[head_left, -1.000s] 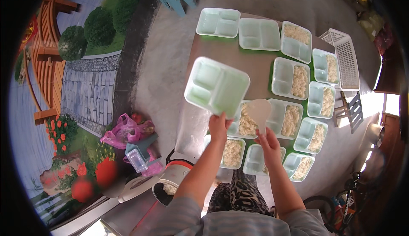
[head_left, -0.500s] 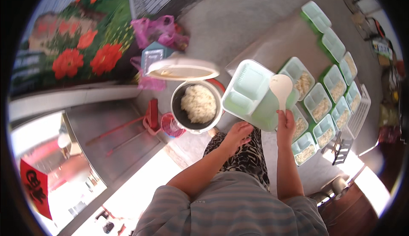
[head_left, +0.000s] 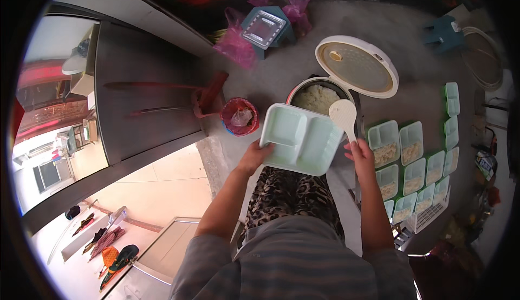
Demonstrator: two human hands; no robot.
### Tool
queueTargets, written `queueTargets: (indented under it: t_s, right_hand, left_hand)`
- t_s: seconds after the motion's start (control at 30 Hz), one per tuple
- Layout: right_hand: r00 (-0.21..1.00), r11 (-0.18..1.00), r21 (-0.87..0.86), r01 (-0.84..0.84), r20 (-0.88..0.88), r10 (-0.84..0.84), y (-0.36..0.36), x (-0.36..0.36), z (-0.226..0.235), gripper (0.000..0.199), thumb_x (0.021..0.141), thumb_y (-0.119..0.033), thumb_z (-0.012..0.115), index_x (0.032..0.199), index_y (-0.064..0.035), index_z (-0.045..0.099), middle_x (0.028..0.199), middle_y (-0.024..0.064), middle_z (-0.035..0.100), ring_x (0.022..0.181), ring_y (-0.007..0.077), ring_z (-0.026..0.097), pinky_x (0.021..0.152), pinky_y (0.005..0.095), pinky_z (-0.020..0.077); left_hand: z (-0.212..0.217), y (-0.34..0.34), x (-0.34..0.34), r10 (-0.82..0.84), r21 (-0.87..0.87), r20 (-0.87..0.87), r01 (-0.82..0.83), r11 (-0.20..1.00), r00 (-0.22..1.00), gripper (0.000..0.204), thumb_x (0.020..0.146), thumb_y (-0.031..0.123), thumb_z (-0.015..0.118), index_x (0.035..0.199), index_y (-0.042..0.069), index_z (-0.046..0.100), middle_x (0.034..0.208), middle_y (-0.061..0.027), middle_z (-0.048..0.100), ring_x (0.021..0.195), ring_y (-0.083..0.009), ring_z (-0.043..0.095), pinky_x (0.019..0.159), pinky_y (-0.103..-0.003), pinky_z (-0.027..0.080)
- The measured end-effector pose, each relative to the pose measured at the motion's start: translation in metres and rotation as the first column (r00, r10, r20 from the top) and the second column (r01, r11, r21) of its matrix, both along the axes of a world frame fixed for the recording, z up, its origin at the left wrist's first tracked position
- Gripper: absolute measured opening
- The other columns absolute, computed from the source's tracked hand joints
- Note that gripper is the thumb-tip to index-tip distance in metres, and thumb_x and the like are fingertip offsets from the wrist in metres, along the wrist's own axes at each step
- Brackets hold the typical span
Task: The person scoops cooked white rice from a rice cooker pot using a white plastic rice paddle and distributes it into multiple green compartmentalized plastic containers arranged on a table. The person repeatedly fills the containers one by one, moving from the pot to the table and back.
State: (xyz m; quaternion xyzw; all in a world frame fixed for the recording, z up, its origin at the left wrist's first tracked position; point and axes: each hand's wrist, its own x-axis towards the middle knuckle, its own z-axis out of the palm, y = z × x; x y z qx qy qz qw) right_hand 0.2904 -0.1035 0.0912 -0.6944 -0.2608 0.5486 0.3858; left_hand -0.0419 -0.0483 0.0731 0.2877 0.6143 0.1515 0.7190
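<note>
My left hand (head_left: 254, 158) grips the near left edge of a pale green compartment tray (head_left: 322, 145), its thumb over the rim. No food shows in the tray's compartments. In my right hand (head_left: 362, 158) is the handle of a white rice paddle (head_left: 343, 115), its broad head up beside the tray's far right corner. Just beyond the tray stands a rice cooker, its hinged lid (head_left: 360, 68) swung up to the right. White rice (head_left: 315, 99) shows inside the pot; the tray hides the cooker's near part.
At right, several green trays (head_left: 383, 132) stand in rows, many with rice in one compartment. A pink-lined bin (head_left: 240, 117) sits left of the cooker, near a red dustpan (head_left: 210, 97). Farther back, a blue stool (head_left: 287, 34) bears a clear plastic container (head_left: 264, 28) beside pink bags (head_left: 238, 43).
My left hand, empty before, has taken hold of the tray, which was over by my right hand. The paddle stays in my right hand. The view has turned, and the cooker appears farther right.
</note>
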Motion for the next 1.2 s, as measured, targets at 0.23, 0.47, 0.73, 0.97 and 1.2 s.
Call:
queueTargets:
  t_s: [0.23,0.47,0.73,0.97,1.2]
  right_hand:
    - [0.327,0.747,-0.435,-0.503,0.704,0.631,0.072,0.026,-0.047,0.021,0.090,-0.020,0.054,0.083,-0.0021,0.062,0.084,0.0196,0.064,0.082,0.0402,0.061,0.073,0.0487,0.0489]
    - [0.362,0.741,-0.493,-0.455,0.658,0.660,0.090,0.009,-0.090,0.022,0.088,-0.022,0.055,0.087,-0.0016,0.064,0.089,0.0204,0.065,0.086,0.0397,0.063,0.076,0.0501,0.0495]
    - [0.476,0.774,-0.401,-0.489,0.621,0.622,0.107,0.008,-0.122,0.024,0.087,-0.021,0.055,0.083,0.0010,0.064,0.086,0.0244,0.063,0.085,0.0435,0.060,0.076,0.0508,0.0480]
    - [0.771,0.896,-0.201,-0.396,0.458,0.443,0.109,-0.022,-0.172,0.023,0.086,-0.018,0.056,0.079,0.0026,0.059,0.080,0.0237,0.061,0.077,0.0438,0.058,0.068,0.0492,0.0466]
    - [0.197,0.505,-0.268,-0.820,0.697,0.690,0.093,-0.030,-0.113,0.008,0.078,-0.006,0.057,0.084,-0.0010,0.057,0.072,0.0196,0.060,0.071,0.0396,0.061,0.063,0.0492,0.0485]
  left_hand:
    - [-0.044,-0.056,-0.066,0.257,0.022,-0.173,-0.257,0.966,0.951,0.049,0.086,0.030,0.071,0.121,-0.001,0.058,0.110,-0.0066,0.065,0.097,-0.0148,0.061,0.085,-0.030,0.048]
    - [-0.076,-0.013,0.000,0.380,-0.058,0.289,-0.380,0.923,0.879,0.045,0.073,0.005,0.062,0.117,-0.002,0.061,0.126,-0.0147,0.060,0.113,-0.0244,0.058,0.101,-0.034,0.041]
    - [-0.104,0.033,0.017,-0.162,0.328,0.140,0.108,0.938,0.977,0.031,0.073,0.001,0.064,0.103,0.000,0.069,0.156,-0.0090,0.024,0.139,-0.0191,0.032,0.104,-0.031,0.034]
    - [-0.118,0.030,0.034,-0.320,0.377,0.133,0.251,0.892,0.938,0.032,0.071,-0.002,0.061,0.101,0.001,0.070,0.161,-0.0081,0.003,0.146,-0.0234,0.015,0.109,-0.033,0.029]
    - [-0.125,0.027,0.029,-0.363,0.431,0.080,0.296,0.853,0.928,0.031,0.072,0.000,0.061,0.102,0.002,0.071,0.160,-0.0102,0.004,0.146,-0.0243,0.015,0.110,-0.034,0.029]
